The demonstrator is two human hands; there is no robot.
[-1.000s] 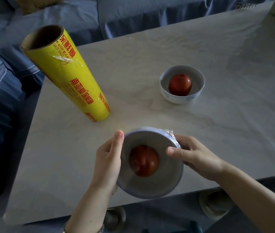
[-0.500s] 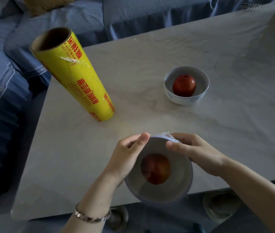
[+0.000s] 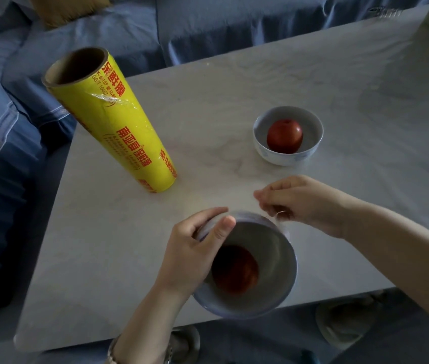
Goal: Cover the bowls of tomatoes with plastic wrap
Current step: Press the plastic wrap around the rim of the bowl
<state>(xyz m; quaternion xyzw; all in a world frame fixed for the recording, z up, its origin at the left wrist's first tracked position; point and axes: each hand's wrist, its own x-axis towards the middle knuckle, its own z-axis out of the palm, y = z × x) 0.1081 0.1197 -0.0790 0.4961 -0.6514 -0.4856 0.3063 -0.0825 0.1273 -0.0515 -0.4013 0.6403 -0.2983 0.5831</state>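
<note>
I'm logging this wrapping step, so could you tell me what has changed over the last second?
The right hand left the near bowl rim and now pinches the plastic wrap at its far edge. The left hand slid from the bowl's left side to its far-left rim, thumb on top. The far bowl and the roll stayed put.

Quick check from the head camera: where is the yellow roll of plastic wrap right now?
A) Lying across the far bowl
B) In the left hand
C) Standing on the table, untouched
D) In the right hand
C: the yellow roll of plastic wrap stands on end on the table, while the left hand grips the near bowl and the right hand pinches film at its rim.
</note>
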